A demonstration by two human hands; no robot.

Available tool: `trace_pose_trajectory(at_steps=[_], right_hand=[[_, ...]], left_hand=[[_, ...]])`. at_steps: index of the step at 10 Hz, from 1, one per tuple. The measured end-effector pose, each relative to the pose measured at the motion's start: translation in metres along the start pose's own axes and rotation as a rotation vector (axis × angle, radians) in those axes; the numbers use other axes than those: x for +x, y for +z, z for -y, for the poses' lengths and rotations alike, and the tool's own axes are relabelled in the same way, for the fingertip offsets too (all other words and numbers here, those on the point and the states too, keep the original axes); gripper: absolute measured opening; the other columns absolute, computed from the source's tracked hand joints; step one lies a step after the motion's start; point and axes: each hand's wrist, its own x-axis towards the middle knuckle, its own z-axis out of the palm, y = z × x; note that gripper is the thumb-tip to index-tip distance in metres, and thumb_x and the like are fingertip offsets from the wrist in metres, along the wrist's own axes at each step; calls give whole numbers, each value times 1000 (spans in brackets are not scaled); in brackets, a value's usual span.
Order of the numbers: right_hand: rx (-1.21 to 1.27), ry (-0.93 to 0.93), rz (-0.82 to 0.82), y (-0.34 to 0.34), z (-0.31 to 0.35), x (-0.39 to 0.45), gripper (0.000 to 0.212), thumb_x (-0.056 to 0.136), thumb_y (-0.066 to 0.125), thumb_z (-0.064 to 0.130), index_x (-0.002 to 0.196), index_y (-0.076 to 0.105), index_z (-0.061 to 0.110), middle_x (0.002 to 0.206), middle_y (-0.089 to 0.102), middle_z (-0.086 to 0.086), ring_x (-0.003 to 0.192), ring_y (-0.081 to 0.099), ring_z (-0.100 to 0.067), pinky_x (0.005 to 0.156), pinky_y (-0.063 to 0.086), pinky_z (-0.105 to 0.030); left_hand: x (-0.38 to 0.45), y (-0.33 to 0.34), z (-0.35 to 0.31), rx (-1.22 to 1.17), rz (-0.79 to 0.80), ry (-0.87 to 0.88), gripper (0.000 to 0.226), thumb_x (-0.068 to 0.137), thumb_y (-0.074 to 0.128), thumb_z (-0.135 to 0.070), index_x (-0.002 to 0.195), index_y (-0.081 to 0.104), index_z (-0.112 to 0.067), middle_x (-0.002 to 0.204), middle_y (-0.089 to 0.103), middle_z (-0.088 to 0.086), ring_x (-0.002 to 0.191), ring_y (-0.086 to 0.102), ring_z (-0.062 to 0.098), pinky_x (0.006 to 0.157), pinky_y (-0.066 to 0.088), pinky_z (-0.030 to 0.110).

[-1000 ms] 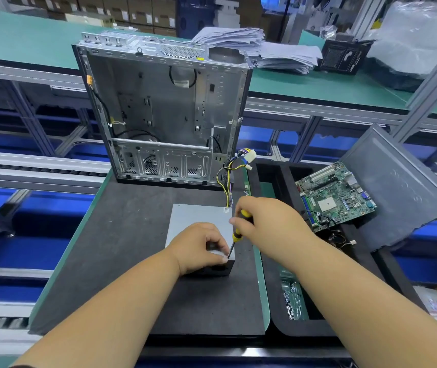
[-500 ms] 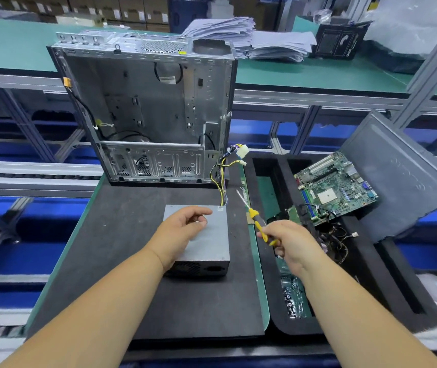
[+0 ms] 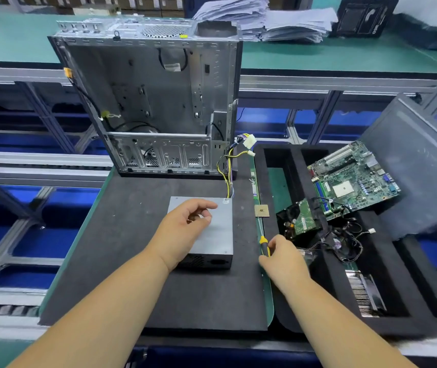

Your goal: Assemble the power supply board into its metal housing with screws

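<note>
The grey power supply box (image 3: 218, 235) lies flat on the black mat (image 3: 121, 248), and its yellow and black cables (image 3: 228, 168) run up toward the open metal computer case (image 3: 159, 102) standing behind it. My left hand (image 3: 182, 229) rests on the box's top with its fingers loosely curled and its thumb out; I see nothing gripped in it. To the right of the box, my right hand (image 3: 283, 258) holds the yellow-and-black screwdriver (image 3: 264, 245) low at the mat's right edge, tip pointing away from me.
A small square processor chip (image 3: 261, 210) lies at the mat's right edge. The black foam tray (image 3: 411, 288) on the right holds a green motherboard (image 3: 352, 179), a smaller board with tangled wires (image 3: 305, 221) and a finned heat sink (image 3: 366, 293). A grey panel (image 3: 424, 168) leans over the tray.
My right hand has drawn the screwdriver off the box's near right corner and lowered it to the mat's right edge. My left hand has shifted from that corner to the box's top.
</note>
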Motion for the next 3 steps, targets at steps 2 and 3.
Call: trace_pose_trajectory(at_steps=[2,3], right_hand=[[-51,-51,90,-1,-6,3,29,82,68,35,94,46,19,90,60,1,75,58,-18,58,39,-30],[-24,-91,90,-19,-9,3,37,86,65,53,95,47,22,83,57,8,66,55,-4,53,35,-25]], left_hand=[[-11,13,-8,10,-49,-3,34,92,56,-10,101,71,-39,87,61,-16,83,51,8,82,41,20],[-18,20,-13,5,-119,-7,34,92,57,-9,101,71,-38,86,61,-16,82,52,7,82,42,18]])
